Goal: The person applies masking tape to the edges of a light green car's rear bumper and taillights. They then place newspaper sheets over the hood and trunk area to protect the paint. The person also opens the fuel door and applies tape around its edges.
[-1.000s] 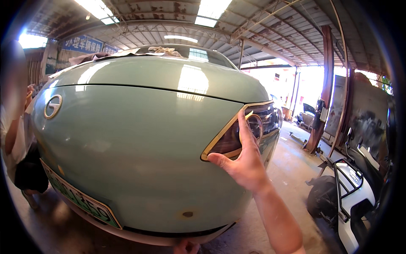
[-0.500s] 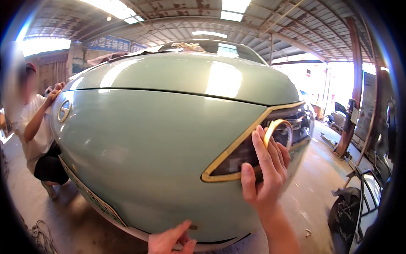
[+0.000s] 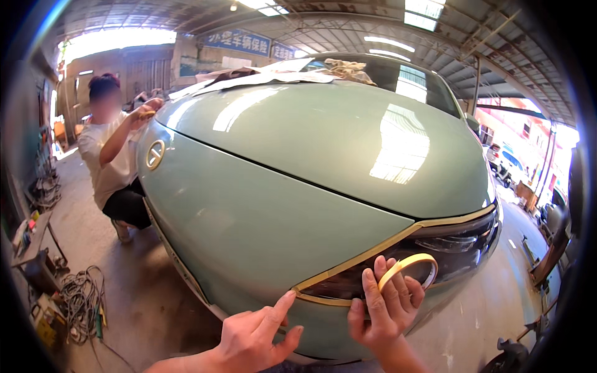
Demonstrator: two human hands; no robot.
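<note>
A pale green car [image 3: 236,211] stands nose-on, with its headlight [image 3: 460,244] low on the right side of the view. A strip of yellow tape [image 3: 360,256] runs along the edge of the headlight, coming to a sharp corner at the inner end. The left grip [image 3: 252,339] reaches in from below, its forefinger stretched out and the tip at that corner, on the tape or just beside it. Its thumb is spread away from the forefinger, the other fingers are curled, and nothing shows between them. The right grip [image 3: 388,317] is raised in front of the headlight, fingers upward, carrying a roll of tape [image 3: 415,258]. The fingers are close together and the roll sits around or against them; I cannot tell which fingers pass through the ring. The thumb stands apart from the roll.

On the hood [image 3: 311,137] lie white sheets [image 3: 255,82], and a crumpled tan cloth [image 3: 349,70] lies by the windshield. A round badge [image 3: 155,155] edged in yellow is on the nose. Beyond it, another person in a white shirt [image 3: 93,149] and dark shorts [image 3: 127,205] crouches with hands at the car's far front edge. At left, a tangle of cable [image 3: 84,304] lies on the floor [image 3: 155,292] near a small tabletop [image 3: 32,239]
</note>
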